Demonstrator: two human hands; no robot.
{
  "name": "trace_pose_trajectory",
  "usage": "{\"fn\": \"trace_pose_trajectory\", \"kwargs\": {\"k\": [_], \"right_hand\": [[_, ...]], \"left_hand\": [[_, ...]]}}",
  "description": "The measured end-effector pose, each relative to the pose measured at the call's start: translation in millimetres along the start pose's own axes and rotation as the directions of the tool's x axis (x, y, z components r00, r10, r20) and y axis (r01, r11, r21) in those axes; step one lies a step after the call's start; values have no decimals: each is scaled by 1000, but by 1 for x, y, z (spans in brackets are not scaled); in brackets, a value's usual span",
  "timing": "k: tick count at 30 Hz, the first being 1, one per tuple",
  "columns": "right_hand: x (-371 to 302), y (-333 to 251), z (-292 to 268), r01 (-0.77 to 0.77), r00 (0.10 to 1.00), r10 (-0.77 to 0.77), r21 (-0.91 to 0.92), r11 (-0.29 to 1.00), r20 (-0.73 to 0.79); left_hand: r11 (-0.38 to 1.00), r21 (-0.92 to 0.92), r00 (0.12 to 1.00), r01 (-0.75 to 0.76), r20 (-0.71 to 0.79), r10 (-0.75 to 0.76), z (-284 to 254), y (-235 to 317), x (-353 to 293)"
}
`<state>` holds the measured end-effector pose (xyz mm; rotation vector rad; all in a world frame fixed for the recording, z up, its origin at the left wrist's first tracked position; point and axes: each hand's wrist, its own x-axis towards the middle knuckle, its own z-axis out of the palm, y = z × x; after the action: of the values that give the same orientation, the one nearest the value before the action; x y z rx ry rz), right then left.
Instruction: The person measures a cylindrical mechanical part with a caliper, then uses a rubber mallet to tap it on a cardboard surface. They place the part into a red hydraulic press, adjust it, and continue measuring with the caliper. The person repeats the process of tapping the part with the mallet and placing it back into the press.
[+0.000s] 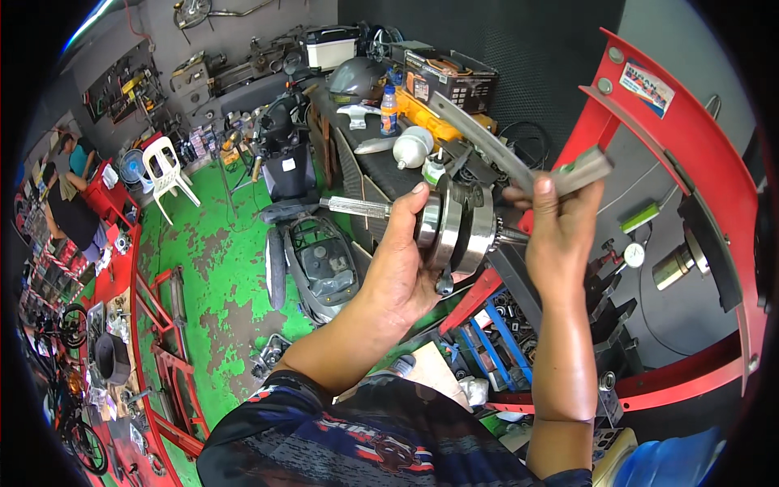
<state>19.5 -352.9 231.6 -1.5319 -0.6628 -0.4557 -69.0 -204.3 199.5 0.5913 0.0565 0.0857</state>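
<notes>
My left hand (pixel 398 272) is wrapped round a shiny motorcycle crankshaft (pixel 445 235), its thumb up along the near web. The splined shaft end points left and the toothed, thinner end points right, toward my other hand. My right hand (pixel 564 227) is closed on a grey metal bar (pixel 484 142), which slants up to the left above the crankshaft. A second, blocky end (pixel 586 169) sticks out of the fist to the right; I cannot tell whether it belongs to the same piece. The fingers behind it are partly hidden.
A red press frame (pixel 690 122) with a dial gauge (pixel 634 255) rises at the right. Behind my hands, a dark bench (pixel 365 166) carries a bottle (pixel 389 111), helmet (pixel 357 79) and boxes. Motorcycle parts (pixel 320 256) lie on the green floor (pixel 219 268). Two people (pixel 69 195) stand far left.
</notes>
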Motion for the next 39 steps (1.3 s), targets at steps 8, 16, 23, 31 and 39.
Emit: {"fn": "trace_pose_trajectory", "kwargs": {"k": [8, 16, 23, 31, 39], "right_hand": [[-27, 45, 0, -42, 976, 3, -172, 984, -219], [-44, -9, 1, -95, 984, 93, -10, 995, -149], [-30, 39, 27, -185, 978, 168, -142, 972, -126], [-39, 55, 44, -204, 967, 223, -149, 968, 124], [-9, 73, 19, -252, 956, 224, 135, 958, 191]], "left_hand": [[992, 127, 982, 17, 185, -41, -8, -5, -5], [852, 154, 806, -501, 443, 393, -28, -14, 6], [988, 10, 983, -155, 103, 153, -40, -7, -10], [993, 106, 998, -49, 40, 45, -76, -9, -24], [986, 125, 993, -109, -42, 115, -73, 4, -39]]}}
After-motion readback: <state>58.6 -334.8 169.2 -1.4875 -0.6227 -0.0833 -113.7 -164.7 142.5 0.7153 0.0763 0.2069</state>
